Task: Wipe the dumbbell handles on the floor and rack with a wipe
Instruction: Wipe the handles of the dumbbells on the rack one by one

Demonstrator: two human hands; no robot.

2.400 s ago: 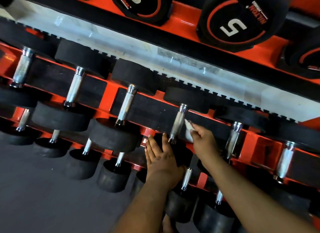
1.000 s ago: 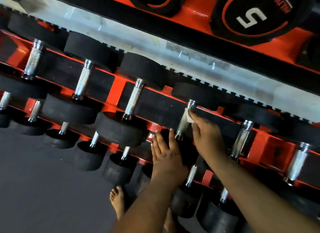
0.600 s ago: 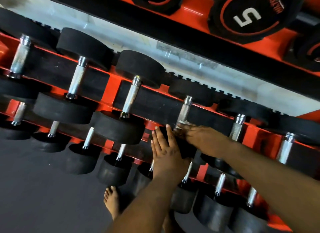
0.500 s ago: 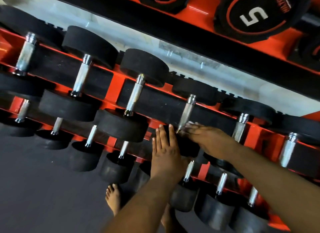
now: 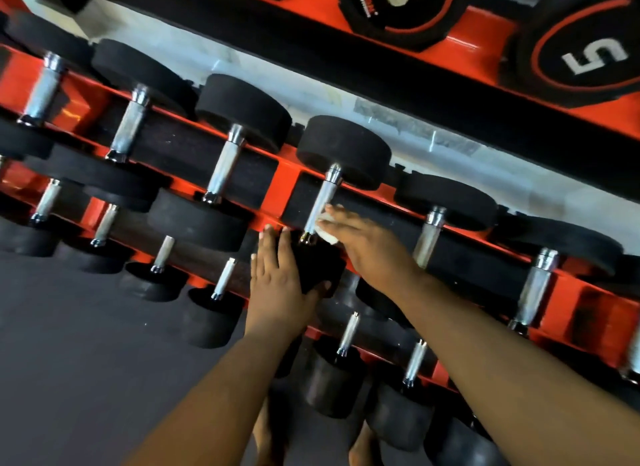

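Right hand (image 5: 363, 243) laid over a small white crumpled wipe (image 5: 325, 227), fingers nearly straight, pressing it against the lower end of a chrome knurled dumbbell handle (image 5: 321, 202); whether the thumb curls under the wipe cannot be told. Left hand (image 5: 278, 285) just beside, flat with fingers extended and thumb spread, resting on the near black rubber dumbbell head (image 5: 320, 268) of that same dumbbell, holding nothing. Beyond both hands, the far black round head (image 5: 343, 152) on the orange steel rack (image 5: 287, 181). Left of the left hand, more chrome-handled dumbbells (image 5: 221, 174) in two tiers. Below the wrists, grey floor (image 5: 69, 379). Above the right hand, black weight plates marked 5 (image 5: 588, 55).
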